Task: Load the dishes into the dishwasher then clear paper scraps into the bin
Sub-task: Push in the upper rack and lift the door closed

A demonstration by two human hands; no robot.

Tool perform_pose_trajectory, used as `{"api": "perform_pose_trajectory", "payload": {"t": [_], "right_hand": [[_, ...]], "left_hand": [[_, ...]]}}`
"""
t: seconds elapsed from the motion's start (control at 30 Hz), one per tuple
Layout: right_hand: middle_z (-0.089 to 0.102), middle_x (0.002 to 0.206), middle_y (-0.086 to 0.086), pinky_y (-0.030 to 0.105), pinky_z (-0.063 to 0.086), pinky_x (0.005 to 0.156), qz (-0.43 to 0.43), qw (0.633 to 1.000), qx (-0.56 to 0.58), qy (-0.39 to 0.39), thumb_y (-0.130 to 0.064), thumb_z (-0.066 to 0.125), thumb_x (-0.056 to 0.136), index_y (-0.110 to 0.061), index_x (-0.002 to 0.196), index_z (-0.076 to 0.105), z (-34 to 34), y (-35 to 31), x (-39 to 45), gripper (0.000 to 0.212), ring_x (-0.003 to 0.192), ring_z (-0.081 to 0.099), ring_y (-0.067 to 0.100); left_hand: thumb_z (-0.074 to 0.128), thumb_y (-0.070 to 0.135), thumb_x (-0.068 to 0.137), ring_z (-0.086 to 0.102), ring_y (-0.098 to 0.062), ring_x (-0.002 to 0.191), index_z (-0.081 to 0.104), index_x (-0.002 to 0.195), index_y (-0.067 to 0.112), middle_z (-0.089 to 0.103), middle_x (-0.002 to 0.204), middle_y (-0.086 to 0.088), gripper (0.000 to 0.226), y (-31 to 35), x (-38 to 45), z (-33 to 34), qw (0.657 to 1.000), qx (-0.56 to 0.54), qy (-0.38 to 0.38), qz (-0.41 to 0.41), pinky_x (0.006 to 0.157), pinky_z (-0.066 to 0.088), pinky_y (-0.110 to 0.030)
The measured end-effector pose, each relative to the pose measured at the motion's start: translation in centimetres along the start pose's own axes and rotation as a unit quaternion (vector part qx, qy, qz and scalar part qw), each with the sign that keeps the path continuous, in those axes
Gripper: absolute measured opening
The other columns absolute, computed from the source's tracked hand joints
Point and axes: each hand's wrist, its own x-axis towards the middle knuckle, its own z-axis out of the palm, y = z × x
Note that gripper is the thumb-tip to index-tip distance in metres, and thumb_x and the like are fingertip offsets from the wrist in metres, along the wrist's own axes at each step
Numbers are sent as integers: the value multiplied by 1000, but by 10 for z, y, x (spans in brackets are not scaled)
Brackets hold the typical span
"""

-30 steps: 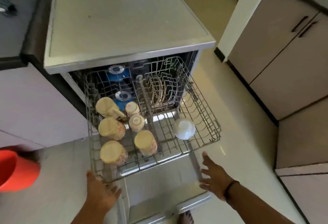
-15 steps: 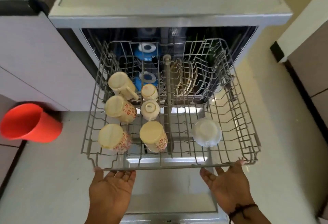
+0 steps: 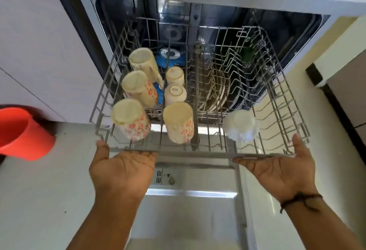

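Upper rack, mugs loaded: both palms now flat on front edge, left hand, right hand, fingers spread, gripping nothing. Looks like push-in next.

The upper rack is grey coated metal wire with a dull finish. The mugs look like glazed ceramic, cream, some with a red floral print; the bowl at near right is glossy white. The dishwasher door has a brushed, reflective steel inner panel. The bin at left is smooth, matt red plastic. The floor is smooth, pale and slightly glossy. The cabinet fronts are matt white.
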Motion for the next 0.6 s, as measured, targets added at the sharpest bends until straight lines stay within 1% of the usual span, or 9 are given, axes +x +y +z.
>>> {"api": "perform_pose_trajectory", "payload": {"t": [0.07,0.2,0.27,0.33,0.37,0.43,0.5,0.53,0.6], "right_hand": [[29,143,40,77,25,100,-17,999,15,-34,-56,76,55,-1,151,7,13,-8,17,130,120,42,62],[36,139,39,80,24,97,-33,998,30,-47,-65,50,78,3,149,6,39,-25,58,108,119,41,65],[32,140,40,79,22,98,-30,998,22,-46,-65,47,81,5,149,4,50,-36,77,106,123,33,66],[31,143,36,81,24,95,-28,998,15,-56,-62,49,81,2,150,6,61,-45,98,103,124,32,66],[30,145,33,82,26,92,-26,998,11,-61,-60,51,80,-2,150,7,67,-48,108,101,122,33,67],[30,145,30,82,30,87,-25,998,5,-65,-58,56,78,-13,150,11,81,-52,125,96,116,40,68],[33,145,28,82,29,88,-32,998,-1,-62,-61,55,79,-18,150,14,91,-56,139,92,113,44,67],[32,146,27,82,28,89,-31,998,-3,-57,-62,55,78,-19,150,13,93,-58,144,94,114,42,67],[30,147,27,82,27,90,-24,998,-11,-56,-63,56,76,-15,150,14,97,-65,150,97,117,38,68]], "left_hand": [[39,54,92,50,-43,124,49,129,6,54,132,-26,62,2,21,13,999,0,-47,10,109,28,-60],[32,60,93,58,-40,115,51,131,12,62,124,-22,64,-1,64,45,990,16,-141,12,99,39,-63],[33,60,93,62,-38,108,59,117,13,68,112,-20,59,-2,81,63,990,39,-136,31,94,43,-62],[36,62,92,58,-37,114,61,108,13,65,119,-19,57,0,98,78,989,70,-122,39,100,37,-62],[36,63,91,56,-37,117,60,111,13,63,122,-18,59,2,109,84,987,81,-131,40,102,35,-61],[34,67,88,54,-36,121,56,125,13,61,125,-18,69,8,129,92,981,94,-167,38,103,35,-58],[34,72,85,53,-36,122,54,131,14,61,127,-17,77,11,145,97,974,116,-190,31,103,35,-59],[35,73,84,55,-35,120,55,131,15,62,126,-16,78,10,150,101,971,125,-201,23,101,38,-58],[37,73,84,63,-33,109,58,129,14,66,119,-14,76,6,153,106,969,125,-214,17,86,51,-51]]}}
